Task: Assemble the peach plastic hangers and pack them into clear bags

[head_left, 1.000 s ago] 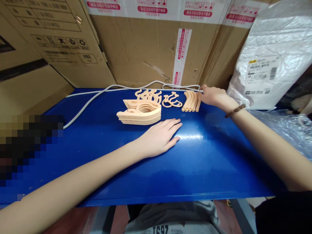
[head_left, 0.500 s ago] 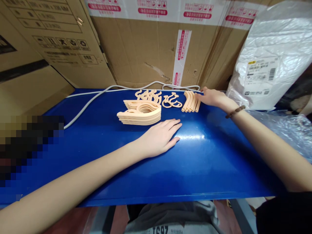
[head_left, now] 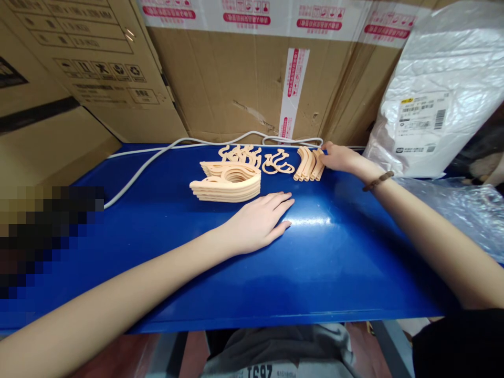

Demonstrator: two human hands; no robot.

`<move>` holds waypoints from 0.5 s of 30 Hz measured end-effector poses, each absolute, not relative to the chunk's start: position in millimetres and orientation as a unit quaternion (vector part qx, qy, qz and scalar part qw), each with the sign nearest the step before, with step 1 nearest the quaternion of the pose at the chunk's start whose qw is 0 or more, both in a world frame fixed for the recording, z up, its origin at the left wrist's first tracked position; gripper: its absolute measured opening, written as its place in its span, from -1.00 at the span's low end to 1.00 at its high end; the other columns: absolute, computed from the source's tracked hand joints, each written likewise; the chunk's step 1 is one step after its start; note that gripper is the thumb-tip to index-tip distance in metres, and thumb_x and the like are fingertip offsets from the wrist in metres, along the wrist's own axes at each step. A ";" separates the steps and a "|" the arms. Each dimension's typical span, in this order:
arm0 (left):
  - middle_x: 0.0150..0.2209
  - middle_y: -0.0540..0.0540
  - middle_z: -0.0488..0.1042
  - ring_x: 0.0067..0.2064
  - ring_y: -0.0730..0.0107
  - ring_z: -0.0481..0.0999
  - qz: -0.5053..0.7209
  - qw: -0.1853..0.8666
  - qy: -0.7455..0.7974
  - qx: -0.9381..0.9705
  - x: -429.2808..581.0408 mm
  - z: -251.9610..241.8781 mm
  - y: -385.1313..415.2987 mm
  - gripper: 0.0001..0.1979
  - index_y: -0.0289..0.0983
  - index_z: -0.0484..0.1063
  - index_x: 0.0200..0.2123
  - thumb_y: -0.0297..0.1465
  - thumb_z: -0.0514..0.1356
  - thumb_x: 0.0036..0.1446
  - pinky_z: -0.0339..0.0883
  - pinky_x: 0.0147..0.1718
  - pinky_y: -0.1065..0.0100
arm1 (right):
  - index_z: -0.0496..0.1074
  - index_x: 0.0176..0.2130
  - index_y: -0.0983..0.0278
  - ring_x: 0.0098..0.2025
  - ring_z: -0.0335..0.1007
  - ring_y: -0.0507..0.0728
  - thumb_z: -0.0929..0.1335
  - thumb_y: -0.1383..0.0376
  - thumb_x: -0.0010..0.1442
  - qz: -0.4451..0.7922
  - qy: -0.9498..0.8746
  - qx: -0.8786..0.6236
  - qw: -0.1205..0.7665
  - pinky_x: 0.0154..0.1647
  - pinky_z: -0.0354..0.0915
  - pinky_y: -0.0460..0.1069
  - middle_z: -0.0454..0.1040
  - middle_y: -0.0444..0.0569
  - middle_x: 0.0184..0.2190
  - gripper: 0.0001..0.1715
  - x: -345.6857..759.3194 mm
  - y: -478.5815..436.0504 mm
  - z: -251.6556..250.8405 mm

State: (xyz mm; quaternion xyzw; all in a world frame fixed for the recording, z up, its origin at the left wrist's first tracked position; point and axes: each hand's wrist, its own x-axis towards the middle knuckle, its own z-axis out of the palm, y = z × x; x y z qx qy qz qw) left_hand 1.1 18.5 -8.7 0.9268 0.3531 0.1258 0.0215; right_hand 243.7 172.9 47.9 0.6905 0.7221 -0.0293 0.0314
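Note:
My left hand (head_left: pixel 262 220) lies flat on the blue table, fingers outstretched and holding nothing. Just beyond its fingers is a stack of beige plastic hanger arms (head_left: pixel 226 191), one on top of another. Behind the stack lie several loose hanger hooks (head_left: pixel 244 155), and more hooks (head_left: pixel 279 164) overlap to their right. Further right, several curved beige hanger pieces (head_left: pixel 306 165) stand side by side in a row. My right hand (head_left: pixel 340 157) reaches to the right end of this row, its bent fingers closed at the outermost piece; the exact contact is partly hidden.
Large cardboard boxes (head_left: pixel 236 79) form a wall behind the blue table (head_left: pixel 315 283). A grey-white cable (head_left: pixel 185 140) runs along the back edge. At the right stands a white plastic parcel (head_left: pixel 425 105), with clear plastic wrap (head_left: pixel 464 210) before it.
The curved pieces at the right end have shifted and bunched closer together, with my right fingers moved slightly at them. My left hand and the stack have stayed put.

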 end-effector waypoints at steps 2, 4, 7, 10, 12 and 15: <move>0.33 -0.27 0.21 0.34 0.12 0.20 0.128 0.023 0.352 0.927 1.0 -8.9 18.6 -0.48 -0.43 0.19 0.28 -0.22 -0.06 0.42 0.12 0.30 0.13 | 0.26 0.20 0.39 0.03 0.47 0.36 0.20 0.12 0.29 -0.030 0.720 0.693 0.028 -0.06 0.35 0.13 0.51 0.31 0.03 -0.40 247.1 173.4 47.4; 0.33 -0.27 0.21 0.34 0.12 0.20 0.130 0.023 0.351 0.927 0.9 -9.2 18.7 -0.49 -0.41 0.19 0.28 -0.22 -0.07 0.42 0.12 0.29 0.12 | 0.26 0.20 0.41 0.00 0.48 0.37 0.22 0.13 0.28 -0.029 0.716 0.697 0.027 -0.09 0.36 0.13 0.52 0.33 0.00 -0.39 250.8 174.0 47.0; 0.32 -0.27 0.22 0.34 0.13 0.20 0.132 0.024 0.352 0.926 0.9 -9.3 18.7 -0.50 -0.40 0.19 0.28 -0.22 -0.07 0.42 0.12 0.29 0.14 | 0.25 0.20 0.45 0.01 0.47 0.40 0.23 0.13 0.27 -0.025 0.709 0.705 0.025 -0.07 0.35 0.16 0.50 0.38 0.00 -0.37 255.6 174.4 46.3; 0.32 -0.28 0.22 0.34 0.13 0.20 0.132 0.025 0.354 0.926 0.8 -9.0 18.4 -0.49 -0.41 0.19 0.28 -0.22 -0.06 0.42 0.12 0.29 0.15 | 0.25 0.20 0.45 0.04 0.45 0.43 0.23 0.08 0.27 -0.023 0.704 0.710 0.020 -0.03 0.33 0.20 0.48 0.40 0.02 -0.33 257.9 173.5 45.6; 0.32 -0.28 0.22 0.34 0.12 0.20 0.130 0.024 0.354 0.926 0.9 -8.8 18.3 -0.50 -0.41 0.19 0.28 -0.22 -0.06 0.42 0.12 0.29 0.15 | 0.24 0.21 0.44 0.05 0.44 0.44 0.23 0.05 0.27 -0.024 0.703 0.710 0.018 -0.02 0.33 0.21 0.48 0.39 0.03 -0.31 258.0 172.5 45.5; 0.33 -0.27 0.21 0.34 0.13 0.20 0.128 0.022 0.353 0.927 1.0 -9.1 18.4 -0.49 -0.42 0.18 0.29 -0.22 -0.06 0.42 0.11 0.29 0.15 | 0.24 0.22 0.42 0.07 0.43 0.42 0.23 0.04 0.27 -0.025 0.705 0.708 0.018 0.00 0.32 0.20 0.47 0.36 0.05 -0.31 257.0 171.2 45.8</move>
